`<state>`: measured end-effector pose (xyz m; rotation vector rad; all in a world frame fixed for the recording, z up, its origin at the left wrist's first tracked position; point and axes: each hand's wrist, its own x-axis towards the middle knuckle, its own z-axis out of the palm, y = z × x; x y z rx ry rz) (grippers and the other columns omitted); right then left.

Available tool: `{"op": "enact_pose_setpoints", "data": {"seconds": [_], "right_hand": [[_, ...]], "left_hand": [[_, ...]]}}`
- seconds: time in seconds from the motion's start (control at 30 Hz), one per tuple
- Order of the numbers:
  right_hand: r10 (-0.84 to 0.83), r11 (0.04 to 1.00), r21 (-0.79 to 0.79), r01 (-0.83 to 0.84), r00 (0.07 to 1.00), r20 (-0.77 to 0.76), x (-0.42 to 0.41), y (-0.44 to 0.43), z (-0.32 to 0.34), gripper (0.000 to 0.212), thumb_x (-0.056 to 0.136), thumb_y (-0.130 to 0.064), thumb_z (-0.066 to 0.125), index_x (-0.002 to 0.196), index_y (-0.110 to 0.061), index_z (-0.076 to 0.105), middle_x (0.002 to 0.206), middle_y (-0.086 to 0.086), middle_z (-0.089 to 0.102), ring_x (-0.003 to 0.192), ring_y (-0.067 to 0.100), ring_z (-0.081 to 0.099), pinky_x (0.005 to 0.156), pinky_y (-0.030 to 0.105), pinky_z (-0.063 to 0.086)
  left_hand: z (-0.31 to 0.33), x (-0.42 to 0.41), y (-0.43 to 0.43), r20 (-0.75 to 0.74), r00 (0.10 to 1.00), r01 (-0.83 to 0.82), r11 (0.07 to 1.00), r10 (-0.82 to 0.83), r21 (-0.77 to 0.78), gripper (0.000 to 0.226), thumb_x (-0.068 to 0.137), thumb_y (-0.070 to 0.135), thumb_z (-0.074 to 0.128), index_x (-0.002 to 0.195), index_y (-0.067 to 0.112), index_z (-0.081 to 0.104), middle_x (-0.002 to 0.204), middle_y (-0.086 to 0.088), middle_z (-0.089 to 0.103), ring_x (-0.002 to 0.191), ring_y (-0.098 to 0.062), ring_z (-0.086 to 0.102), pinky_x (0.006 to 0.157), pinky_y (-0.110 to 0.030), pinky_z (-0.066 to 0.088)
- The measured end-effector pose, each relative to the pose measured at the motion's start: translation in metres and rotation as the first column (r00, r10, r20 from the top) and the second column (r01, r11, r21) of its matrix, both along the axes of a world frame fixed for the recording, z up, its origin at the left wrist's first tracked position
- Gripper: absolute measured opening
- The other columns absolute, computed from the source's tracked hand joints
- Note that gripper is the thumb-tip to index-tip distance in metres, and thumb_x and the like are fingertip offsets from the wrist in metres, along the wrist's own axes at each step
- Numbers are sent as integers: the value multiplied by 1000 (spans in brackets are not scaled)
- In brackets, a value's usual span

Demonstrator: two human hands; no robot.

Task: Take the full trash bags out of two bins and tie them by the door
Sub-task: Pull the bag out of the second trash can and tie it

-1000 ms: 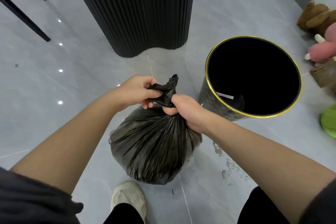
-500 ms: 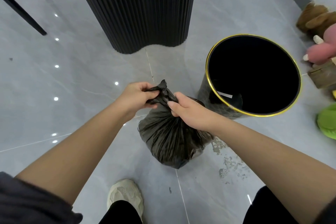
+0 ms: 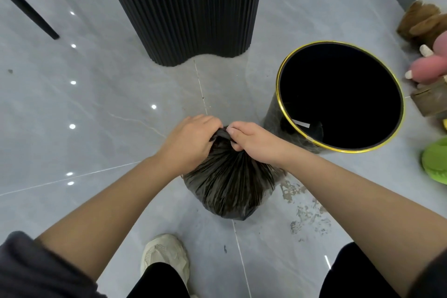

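A black fluted column (image 3: 183, 7) rose beyond the gold-rimmed bin (image 3: 280, 94), and just left of that bin the black trash bag (image 3: 229, 189) sat on the floor, its gathered neck clamped by the left hand (image 3: 191, 140) and right hand (image 3: 254, 140).

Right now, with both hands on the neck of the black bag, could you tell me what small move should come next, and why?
Probably pull the two gathered ends apart to cinch a knot. The left hand and right hand both pinch the bunched neck of the trash bag, which sits on the floor beside the bin.
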<state>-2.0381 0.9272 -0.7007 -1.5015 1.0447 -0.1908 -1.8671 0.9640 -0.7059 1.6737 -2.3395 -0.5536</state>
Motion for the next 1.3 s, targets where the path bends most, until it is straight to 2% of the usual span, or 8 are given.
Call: {"op": "enact_pose_setpoints", "data": {"seconds": [0.2, 0.33, 0.47, 0.57, 0.73, 0.8, 0.93, 1.3], "right_hand": [[181, 965, -179, -190, 981, -70, -8, -2, 0, 22, 100, -20, 43, 88, -15, 60, 76, -8, 57, 74, 5, 53, 74, 24, 40], [209, 897, -354, -263, 960, -185, -5, -1, -9, 28, 99, -17, 41, 79, -11, 59, 86, 3, 58, 88, 19, 52, 83, 29, 38], [106, 958, -247, -143, 982, -157, -11, 1, -15, 34, 100, -20, 39, 71, -14, 55, 74, 0, 63, 71, 8, 52, 71, 18, 38], [65, 975, -202, -94, 987, -148, -13, 0, -17, 35, 100, -21, 39, 68, -19, 52, 66, -3, 58, 69, 11, 52, 77, 27, 41], [111, 984, -126, -128, 984, -136, -11, 2, -11, 34, 101, -18, 38, 70, -18, 54, 65, -4, 57, 68, 9, 51, 79, 27, 41], [130, 978, -143, -152, 980, -150, -10, 3, -8, 31, 100, -18, 40, 74, -15, 57, 67, -5, 58, 68, 7, 52, 76, 23, 42], [142, 957, -231, -178, 976, -164, -12, -1, -1, 18, 91, -20, 52, 79, -14, 64, 73, -2, 62, 66, 4, 51, 68, 22, 42], [-130, 635, -735, -238, 905, -404, -4, 2, 3, 17, 82, -40, 55, 78, -26, 63, 66, -12, 59, 87, 15, 50, 103, 47, 13]], "left_hand": [[19, -8, -11, -304, 752, -274, 697, 585, 663, 25, 87, 16, 44, 65, 14, 55, 57, 1, 49, 53, -15, 44, 53, -30, 33], [27, -11, -14, -285, 553, -238, 477, 783, 846, 19, 87, 13, 45, 71, 11, 55, 60, -4, 54, 52, -17, 48, 53, -25, 40], [18, -7, -5, -131, 944, -272, 940, 302, 207, 39, 82, 12, 43, 119, 16, 52, 118, -1, 60, 113, -18, 53, 99, -33, 37], [12, -8, 3, 330, 942, 126, 973, -57, -193, 60, 77, 25, 42, 136, 14, 42, 138, -5, 50, 136, -24, 37, 114, -56, 13], [4, -20, 4, 491, 853, 238, 969, -175, -69, 44, 90, 13, 24, 123, 8, 53, 102, -7, 59, 102, -28, 59, 111, -55, 26], [9, -22, -3, 349, 927, 117, 989, -140, 86, 25, 90, 17, 28, 99, 14, 51, 92, -7, 58, 84, -29, 58, 85, -42, 45], [16, -17, -11, 257, 965, 22, 992, -52, 121, 22, 85, 29, 33, 63, 25, 34, 70, 0, 56, 62, -22, 45, 51, -30, 26], [39, -13, -9, 60, 996, -71, 976, 60, 205, 38, 97, 30, 36, 60, 22, 39, 60, 3, 49, 61, -17, 48, 53, -32, 29]]}}
